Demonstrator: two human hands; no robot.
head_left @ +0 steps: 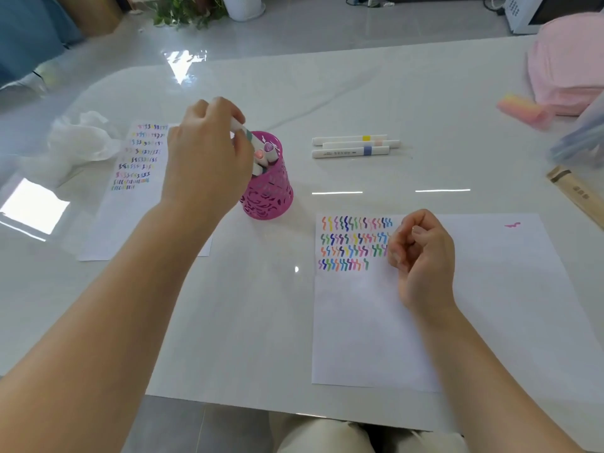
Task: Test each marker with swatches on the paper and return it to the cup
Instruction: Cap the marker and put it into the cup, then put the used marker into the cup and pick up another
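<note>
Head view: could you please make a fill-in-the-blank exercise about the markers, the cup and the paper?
The left hand holds a marker at the mouth of the ____ cup.
____ capped markers lie on the table beyond the cup.
The right hand, over the paper, holds ____.
The swatches on that paper fill ____ rows.
Missing words: pink; three; nothing; four.

A home, probably, given the potted plant (186,9) and pink cushion (565,60)
</note>
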